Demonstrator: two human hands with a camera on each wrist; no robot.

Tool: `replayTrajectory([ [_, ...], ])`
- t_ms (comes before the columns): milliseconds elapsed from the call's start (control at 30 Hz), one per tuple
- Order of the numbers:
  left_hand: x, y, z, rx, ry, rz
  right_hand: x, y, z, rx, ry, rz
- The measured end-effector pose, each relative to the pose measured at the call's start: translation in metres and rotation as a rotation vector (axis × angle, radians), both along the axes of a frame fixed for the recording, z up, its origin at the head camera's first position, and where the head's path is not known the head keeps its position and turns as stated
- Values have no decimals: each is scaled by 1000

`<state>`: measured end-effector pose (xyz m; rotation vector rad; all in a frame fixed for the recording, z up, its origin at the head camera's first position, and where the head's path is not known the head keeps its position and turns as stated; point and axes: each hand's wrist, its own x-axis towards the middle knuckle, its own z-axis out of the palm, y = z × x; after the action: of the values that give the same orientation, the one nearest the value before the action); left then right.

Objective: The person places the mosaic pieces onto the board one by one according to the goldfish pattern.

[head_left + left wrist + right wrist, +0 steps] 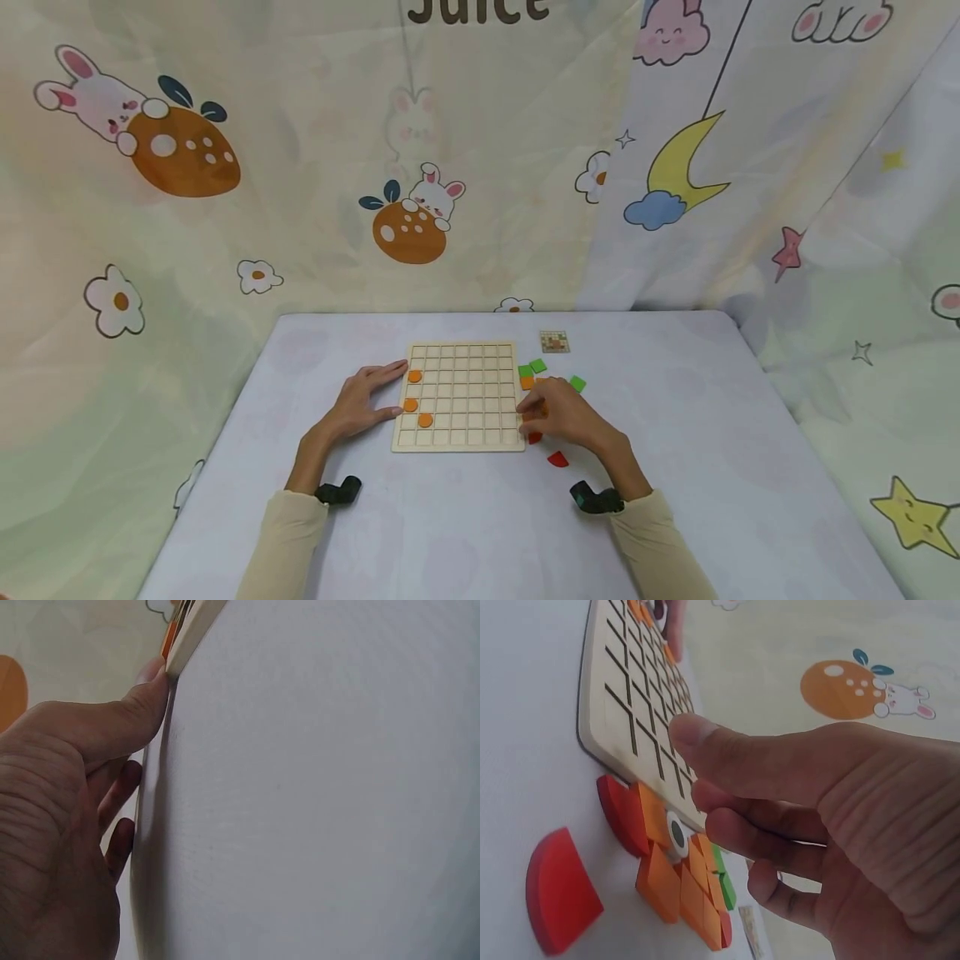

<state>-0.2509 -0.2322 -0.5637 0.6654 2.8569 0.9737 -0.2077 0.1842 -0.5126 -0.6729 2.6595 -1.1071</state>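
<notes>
Wooden grid board (461, 396) flat on the pale table (675, 500), centre, slightly toward the far edge. Three orange round pieces (415, 405) seated in its left columns, rest of the cells bare. Left hand (358, 404) laid flat at the board's left edge, fingers straight and spread, holding nothing; thumb tip (150, 690) pressed against the board's near-left corner in the left wrist view, index reaching up along the left side. Right hand (564, 414) just off the board's right edge, over a loose pile of orange pieces (682, 889); fingers (735, 829) curled downward toward the pile, thumb extended over the board's edge. Grip on any piece not visible: cannot tell whether pinching or merely hovering close. Red quarter-round piece (559, 889) on the table near the wrist, apart from the pile; second red piece (619, 810) touching the pile's board side, just beside the board's near-right corner. Green squares (534, 367) beyond the fingers, one more green (577, 383) to the right. Small pattern card (554, 341) further back, near the board's far-right corner. Black wrist mounts (596, 498) on both forearms, cream sleeves. Cartoon-print curtain (187, 167) behind and around the table.
</notes>
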Motion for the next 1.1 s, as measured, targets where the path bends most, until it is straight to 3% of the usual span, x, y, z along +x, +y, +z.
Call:
replayTrajectory([
  [267, 1, -1, 1, -9, -2, 4, 13, 16, 0, 65, -39, -35],
  [667, 1, -1, 2, -15, 9, -1, 28, 42, -6, 64, -117, -15],
  [1100, 0, -2, -2, 1, 2, -3, 37, 49, -18, 68, -90, 2],
])
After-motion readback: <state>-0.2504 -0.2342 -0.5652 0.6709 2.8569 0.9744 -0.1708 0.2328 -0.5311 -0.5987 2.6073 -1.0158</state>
